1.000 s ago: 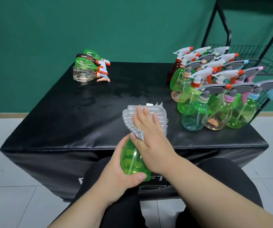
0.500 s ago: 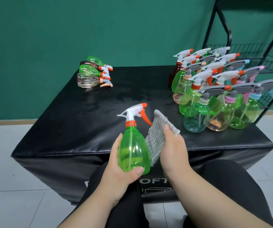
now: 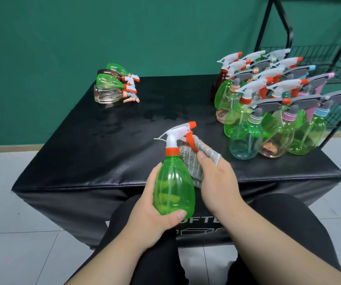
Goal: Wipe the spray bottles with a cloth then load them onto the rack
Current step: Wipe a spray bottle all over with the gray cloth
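Note:
A green spray bottle (image 3: 173, 188) with a white and orange trigger head stands upright in front of me, and my left hand (image 3: 153, 214) grips its lower body. My right hand (image 3: 216, 182) holds a grey cloth (image 3: 194, 161) pressed against the bottle's right side, just under the trigger. Several upright spray bottles (image 3: 268, 112) crowd the right side of the black table (image 3: 103, 151). Several more bottles (image 3: 114, 85) lie on their sides at the far left. The black wire rack (image 3: 329, 64) stands behind the table's right edge.
A green wall runs behind the table, with pale floor tiles on either side. My knees in black trousers sit close against the table's front edge.
The cloth came off the bottle's top, baring the trigger head. The bottle was raised upright, and the cloth has since shifted in against its right shoulder.

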